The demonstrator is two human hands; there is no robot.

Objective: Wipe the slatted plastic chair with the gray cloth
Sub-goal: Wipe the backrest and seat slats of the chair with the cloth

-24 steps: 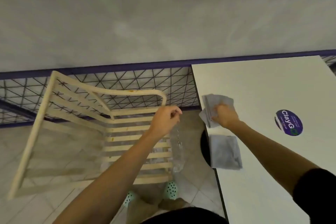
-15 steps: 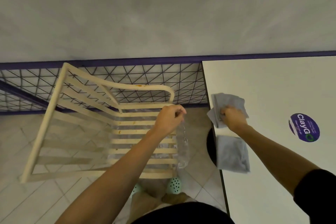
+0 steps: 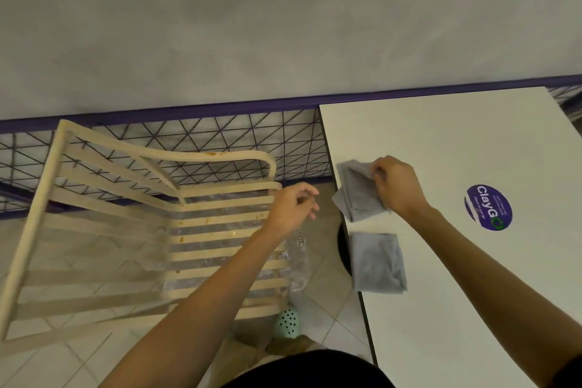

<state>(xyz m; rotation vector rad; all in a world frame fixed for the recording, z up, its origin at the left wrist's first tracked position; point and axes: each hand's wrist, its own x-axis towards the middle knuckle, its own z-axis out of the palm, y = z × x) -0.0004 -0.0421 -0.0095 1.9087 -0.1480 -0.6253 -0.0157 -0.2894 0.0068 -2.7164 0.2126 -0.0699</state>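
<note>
Head view: the only view; it looks down on the chair, the table and both arms.
Cloth: the crumpled gray cloth (image 3: 356,195) lies on the left edge of the white laminate table (image 3: 441,135), one corner overhanging.
Right hand: the right hand (image 3: 398,186) has its fingers curled into the cloth's upper folds and grips it.
Left hand: the left hand (image 3: 293,208) hovers over the seat's right edge. Its fingers are curled and, as far as shows, pinch the top of a crinkled clear plastic wrapper (image 3: 297,261) that hangs below it.
Chair: the cream slatted plastic chair (image 3: 220,217) stands on the tiled floor just left of the table.
Key relation: the chair lies to the left of the cloth hand, across the table edge. The seat slats run left to right, so strokes would likely follow that line. The left hand is nearer the chair, but the right hand has the cloth.
Soiling: orange-brown specks dot several slats and the top rail.
Textures: the cloth is soft, napped and limp; the chair is hard, smooth and gapped.
Spare: a second folded gray cloth (image 3: 376,261) lies flat on the table, nearer the body.
Sticker: a round purple sticker (image 3: 488,208) sits well right of both cloths.
</note>
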